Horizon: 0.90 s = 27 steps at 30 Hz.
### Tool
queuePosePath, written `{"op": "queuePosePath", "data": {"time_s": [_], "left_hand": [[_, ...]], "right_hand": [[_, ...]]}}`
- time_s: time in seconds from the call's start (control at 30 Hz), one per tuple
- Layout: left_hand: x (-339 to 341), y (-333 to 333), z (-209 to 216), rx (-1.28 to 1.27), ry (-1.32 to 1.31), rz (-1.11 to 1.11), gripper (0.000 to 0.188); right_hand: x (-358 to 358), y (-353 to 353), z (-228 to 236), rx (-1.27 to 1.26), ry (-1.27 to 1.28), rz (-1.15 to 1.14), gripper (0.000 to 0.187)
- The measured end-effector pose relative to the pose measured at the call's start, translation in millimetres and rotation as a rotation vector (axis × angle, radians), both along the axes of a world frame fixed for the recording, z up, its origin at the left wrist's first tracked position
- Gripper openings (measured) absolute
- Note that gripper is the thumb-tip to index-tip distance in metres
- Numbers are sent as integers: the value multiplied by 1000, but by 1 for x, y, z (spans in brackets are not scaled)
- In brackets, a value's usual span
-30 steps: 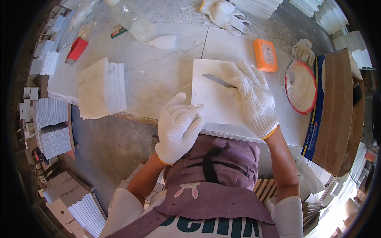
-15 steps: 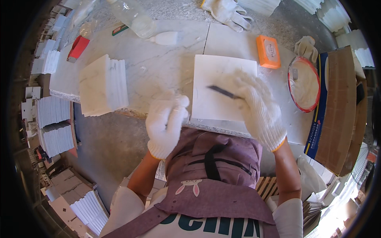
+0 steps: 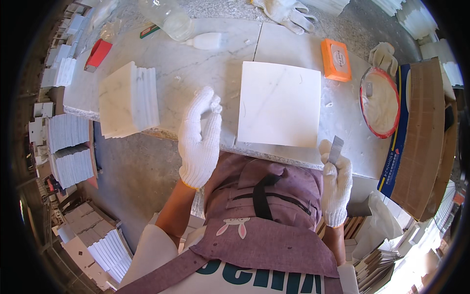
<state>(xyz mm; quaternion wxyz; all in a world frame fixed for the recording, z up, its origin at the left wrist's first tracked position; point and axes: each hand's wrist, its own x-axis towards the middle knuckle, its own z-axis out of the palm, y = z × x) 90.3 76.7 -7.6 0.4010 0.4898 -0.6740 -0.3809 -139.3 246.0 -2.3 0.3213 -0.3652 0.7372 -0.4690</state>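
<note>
We had one square white slab, smooth and faintly veined like marble, [image 3: 280, 104] lying flat by the near edge of the pale marble tabletop [image 3: 215, 63], touched by neither hand. Our right hand [image 3: 338, 183], in a white knitted glove, gripped a flat grey metal blade [image 3: 335, 150] at the near edge, clear of the slab's near right corner. Our gloved left hand [image 3: 199, 142] was curled left of the slab; nothing showed in it, and we could not tell whether its fingertips met.

We judged the work on this slab partway along: it was laid out singly, but fine curved marks showed near its far and left edges. A stack of white, faintly veined slabs [image 3: 129, 103] stood toward the tabletop's left end; whether those were finished or waiting, we could not tell.
</note>
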Motion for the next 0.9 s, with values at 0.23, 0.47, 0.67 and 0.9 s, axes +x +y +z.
{"op": "queuePosePath", "data": {"time_s": [0.23,0.47,0.67,0.9], "left_hand": [[-1,21,12,231,-129,-55,40],[1,25,8,104,-273,-196,42],[-3,18,20,219,-259,-151,39],[-3,1,20,263,-238,-82,34]], "right_hand": [[0,-18,5,29,-10,83,19],[5,-16,4,23,44,115,18],[-1,-11,-12,-117,-93,-33,17],[-28,-17,14,-106,-198,-319,19]]}}
